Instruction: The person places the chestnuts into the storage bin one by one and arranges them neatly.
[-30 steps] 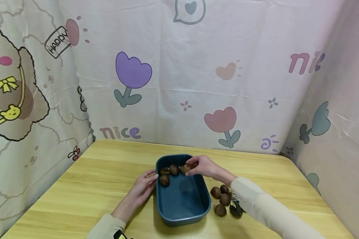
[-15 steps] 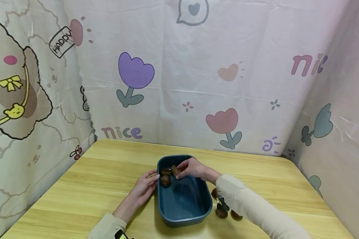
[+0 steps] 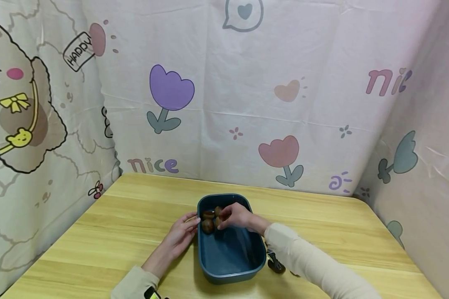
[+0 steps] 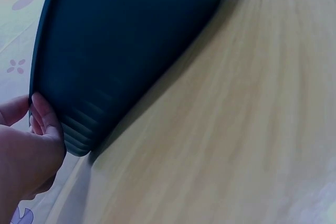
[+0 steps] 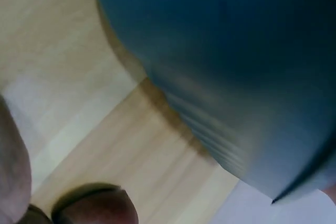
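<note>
pinching a brown nut [image 3: 218, 223] in the right hand [image 3: 237, 215] inside the blue bin [image 3: 230, 254], and gripping that bin with the left hand [image 3: 181, 236], apparently at the setting-down step, seemingly calling next for release beside the neighbouring nuts [image 3: 208, 226].

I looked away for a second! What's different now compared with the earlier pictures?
The right hand has moved left and a little toward the person, apparently bringing a chestnut closer to the other chestnuts in the tray. No letting go is visible. The sleeve now hides more of the nuts on the table. The left hand stays at the tray's left rim; the tray hasn't visibly moved.
</note>
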Action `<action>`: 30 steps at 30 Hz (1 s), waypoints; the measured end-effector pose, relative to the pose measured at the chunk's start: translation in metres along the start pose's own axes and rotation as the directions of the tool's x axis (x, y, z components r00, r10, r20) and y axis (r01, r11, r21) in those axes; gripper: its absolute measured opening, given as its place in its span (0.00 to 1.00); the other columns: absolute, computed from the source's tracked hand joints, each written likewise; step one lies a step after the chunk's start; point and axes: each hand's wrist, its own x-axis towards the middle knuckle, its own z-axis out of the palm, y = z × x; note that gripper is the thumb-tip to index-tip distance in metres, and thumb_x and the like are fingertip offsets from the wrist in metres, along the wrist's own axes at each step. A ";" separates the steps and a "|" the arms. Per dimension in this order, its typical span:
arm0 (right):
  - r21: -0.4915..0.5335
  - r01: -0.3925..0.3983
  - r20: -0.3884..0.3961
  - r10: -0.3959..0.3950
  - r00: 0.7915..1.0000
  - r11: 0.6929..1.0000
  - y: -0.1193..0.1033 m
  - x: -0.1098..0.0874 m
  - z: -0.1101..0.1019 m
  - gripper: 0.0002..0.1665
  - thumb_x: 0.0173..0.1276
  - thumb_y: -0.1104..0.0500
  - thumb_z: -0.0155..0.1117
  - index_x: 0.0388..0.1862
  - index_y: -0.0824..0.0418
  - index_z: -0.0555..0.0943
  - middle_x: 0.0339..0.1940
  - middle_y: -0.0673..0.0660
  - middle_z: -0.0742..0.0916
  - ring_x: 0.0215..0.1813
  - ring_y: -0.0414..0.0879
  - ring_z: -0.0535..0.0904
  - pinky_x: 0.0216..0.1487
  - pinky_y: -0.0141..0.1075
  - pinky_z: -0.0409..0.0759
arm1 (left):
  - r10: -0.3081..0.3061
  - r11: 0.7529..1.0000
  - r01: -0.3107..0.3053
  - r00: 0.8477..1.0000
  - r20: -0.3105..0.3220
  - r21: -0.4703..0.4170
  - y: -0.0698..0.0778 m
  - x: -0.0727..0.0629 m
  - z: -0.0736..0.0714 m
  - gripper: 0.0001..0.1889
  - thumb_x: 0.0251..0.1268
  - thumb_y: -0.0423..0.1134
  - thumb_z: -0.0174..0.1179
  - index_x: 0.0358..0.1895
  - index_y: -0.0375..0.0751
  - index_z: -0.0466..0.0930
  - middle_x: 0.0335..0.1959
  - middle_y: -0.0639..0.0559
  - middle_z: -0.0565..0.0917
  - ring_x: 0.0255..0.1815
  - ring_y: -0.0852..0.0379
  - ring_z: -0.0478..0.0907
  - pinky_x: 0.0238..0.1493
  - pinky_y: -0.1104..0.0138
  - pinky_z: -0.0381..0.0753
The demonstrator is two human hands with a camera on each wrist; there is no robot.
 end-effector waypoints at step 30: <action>0.062 -0.005 -0.121 0.012 0.993 0.998 0.002 -0.009 0.008 0.16 0.63 0.63 0.68 0.46 0.71 0.81 0.38 0.59 0.85 0.35 0.47 0.82 0.33 0.38 0.82 | -0.008 1.000 0.008 1.000 -0.007 -0.006 0.002 0.000 0.001 0.16 0.69 0.24 0.50 0.57 0.26 0.64 0.40 0.48 0.76 0.37 0.59 0.74 0.41 0.70 0.74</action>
